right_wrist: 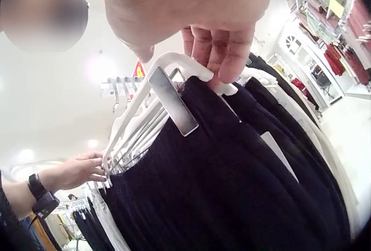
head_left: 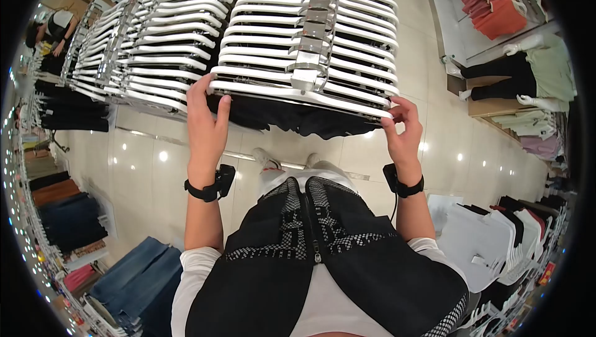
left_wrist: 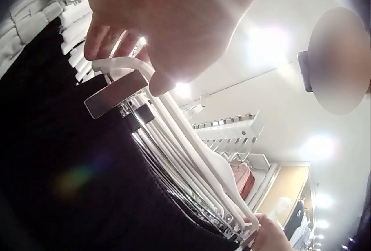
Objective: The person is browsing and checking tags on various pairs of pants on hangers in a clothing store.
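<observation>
Both hands hold the ends of the front white hanger (head_left: 347,106), which hangs at the near end of a full rail. At its left end, my left hand (head_left: 208,120) has the thumb on the near side and the fingers behind. My right hand (head_left: 405,129) pinches the right end between thumb and fingers. A dark garment (right_wrist: 203,181) hangs from this hanger by metal clips; one broad clip (left_wrist: 116,94) sits just below the left hand, another clip (right_wrist: 174,101) below the right. Many similar white hangers are packed closely behind it.
A second rail of white hangers (head_left: 167,48) stands close on the left. Folded jeans (head_left: 136,281) lie at lower left. Mannequins (head_left: 540,76) and orange garments (head_left: 500,17) are at right. Another person (head_left: 59,30) is at far left. Tiled floor (head_left: 149,163) lies between the displays.
</observation>
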Tool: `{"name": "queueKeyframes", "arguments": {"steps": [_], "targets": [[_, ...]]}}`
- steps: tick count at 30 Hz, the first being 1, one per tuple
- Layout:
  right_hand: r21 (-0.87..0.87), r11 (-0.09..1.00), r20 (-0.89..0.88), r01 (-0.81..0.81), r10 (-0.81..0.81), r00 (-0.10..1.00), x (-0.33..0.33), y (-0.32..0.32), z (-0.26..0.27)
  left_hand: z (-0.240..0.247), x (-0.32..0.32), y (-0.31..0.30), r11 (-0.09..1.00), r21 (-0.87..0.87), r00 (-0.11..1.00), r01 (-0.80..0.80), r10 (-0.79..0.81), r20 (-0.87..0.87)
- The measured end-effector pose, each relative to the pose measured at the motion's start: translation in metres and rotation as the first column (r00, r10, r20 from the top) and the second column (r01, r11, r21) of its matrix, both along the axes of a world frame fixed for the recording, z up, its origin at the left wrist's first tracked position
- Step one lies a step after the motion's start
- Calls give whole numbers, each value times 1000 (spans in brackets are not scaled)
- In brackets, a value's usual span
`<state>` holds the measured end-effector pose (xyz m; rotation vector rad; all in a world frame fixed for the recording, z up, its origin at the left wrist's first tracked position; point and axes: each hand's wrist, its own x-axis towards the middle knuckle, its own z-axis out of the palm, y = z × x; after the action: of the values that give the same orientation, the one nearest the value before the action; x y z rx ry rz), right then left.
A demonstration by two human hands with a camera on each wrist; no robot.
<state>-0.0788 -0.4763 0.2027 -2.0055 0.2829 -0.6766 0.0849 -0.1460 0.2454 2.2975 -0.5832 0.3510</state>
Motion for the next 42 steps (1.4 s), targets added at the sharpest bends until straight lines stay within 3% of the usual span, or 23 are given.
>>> {"name": "queueKeyframes", "arguments": {"steps": [3, 4, 7, 11, 16, 23, 25, 27, 31, 34, 37, 42], "targets": [[-152, 987, 127, 55, -36, 991, 3, -8, -3, -14, -12, 10, 994, -103, 999, -35, 35, -1], [-112, 992, 118, 49, -36, 992, 5, -7, 0, -17, -17, 15, 993, -112, 999, -33, 31, -19], [-326, 939, 246, 111, -30, 969, 25, -2, 10, -28, -35, 29, 990, -128, 995, -51, 39, -93], [-398, 917, 187, 4, 77, 979, 47, 6, 18, -38, -57, 48, 978, -134, 964, -159, 125, -234], [-263, 965, 194, -6, 59, 979, 52, 7, 12, -52, -67, 72, 951, -161, 921, -264, 199, -335], [-300, 952, 151, 63, -18, 988, 52, 24, 10, -47, -56, 115, 963, -153, 922, -220, 153, -357], [-322, 939, 139, 118, -76, 987, 53, 29, 10, -48, -50, 132, 962, -169, 918, -216, 142, -370], [-420, 865, 106, 276, -255, 961, 47, 40, 20, -52, -44, 154, 968, -167, 926, -186, 117, -359], [-323, 818, 283, 476, -396, 873, 34, 83, 37, -53, -26, 199, 976, -153, 922, -153, 85, -377], [-356, 809, 388, 469, -329, 861, 32, 121, 32, -51, -13, 233, 983, -132, 926, -128, 71, -371], [-344, 850, 327, 398, -289, 900, 41, 177, 32, -46, -5, 264, 981, -152, 925, -124, 59, -374], [-298, 946, 249, 126, -50, 967, 62, 251, 16, -64, -4, 318, 979, -158, 915, -126, 53, -400]]}}
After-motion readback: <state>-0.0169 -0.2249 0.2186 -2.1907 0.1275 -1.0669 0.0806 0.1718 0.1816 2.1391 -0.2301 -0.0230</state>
